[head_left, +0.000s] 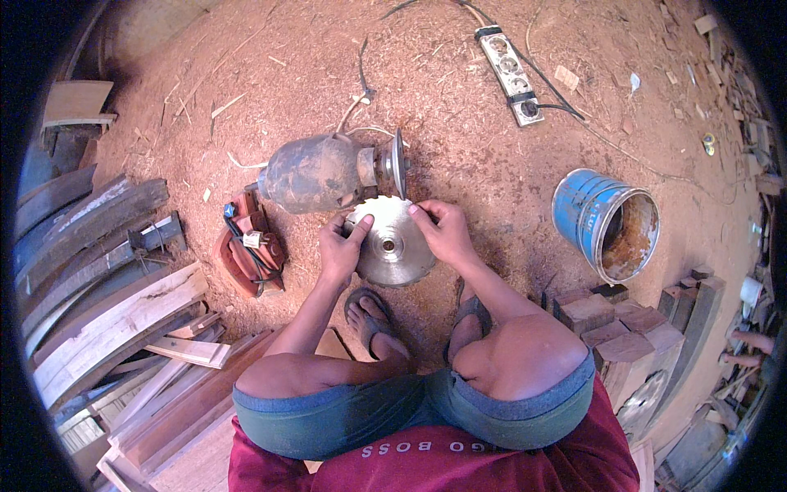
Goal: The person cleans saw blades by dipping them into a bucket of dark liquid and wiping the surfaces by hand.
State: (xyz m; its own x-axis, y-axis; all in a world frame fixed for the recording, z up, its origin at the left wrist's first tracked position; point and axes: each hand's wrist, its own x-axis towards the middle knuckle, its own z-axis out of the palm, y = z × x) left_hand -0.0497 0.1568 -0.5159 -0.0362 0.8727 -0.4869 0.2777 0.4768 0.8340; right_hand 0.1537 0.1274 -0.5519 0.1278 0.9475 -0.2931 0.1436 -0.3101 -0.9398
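Between my hands is a round circular saw blade (pixel 399 261), silvery, with teeth along its far edge and a hole in the middle. My left hand (pixel 341 243) grips its left side, thumb lying on the flat face. My right hand (pixel 443 230) pinches the upper right edge with thumb and fingers. Just beyond the blade lies a dusty grey electric motor (pixel 316 174) on its side. A thin grinding disc (pixel 399 164) stands upright on the motor's right end, close to the blade's toothed edge. Whether blade and disc touch, I cannot tell.
An orange power tool (pixel 250 250) with a coiled cord lies left of the motor. At the right a blue metal bucket (pixel 584 209) is tipped over. A power strip (pixel 510 75) lies at the far side. Curved boards (pixel 115 320) and wooden blocks (pixel 627 328) flank me.
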